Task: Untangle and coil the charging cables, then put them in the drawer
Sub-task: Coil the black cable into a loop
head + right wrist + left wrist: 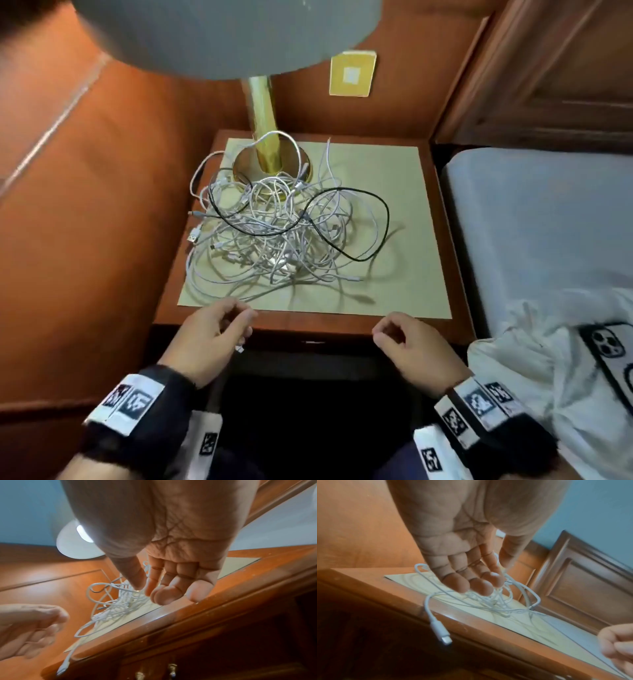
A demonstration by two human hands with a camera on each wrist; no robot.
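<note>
A tangle of white charging cables [274, 236] with one black cable [387, 219] looped through it lies on the cream mat [394, 178] of a wooden nightstand [325, 323]. It spreads from the lamp base to the mat's front edge. One white connector [440, 632] hangs over the front left edge. My left hand [245, 323] hovers just above that edge, fingers relaxed, nothing visibly gripped. My right hand [380, 334] hovers at the front right, loosely curled and holding nothing I can see. In the right wrist view, the drawer front below shows metal pulls [172, 669].
A brass lamp base [270, 164] stands at the back left of the mat under a grey shade [222, 34]. A mattress [548, 212] adjoins the nightstand on the right, with white cloth and a phone [606, 346]. An orange wooden panel [85, 205] stands on the left.
</note>
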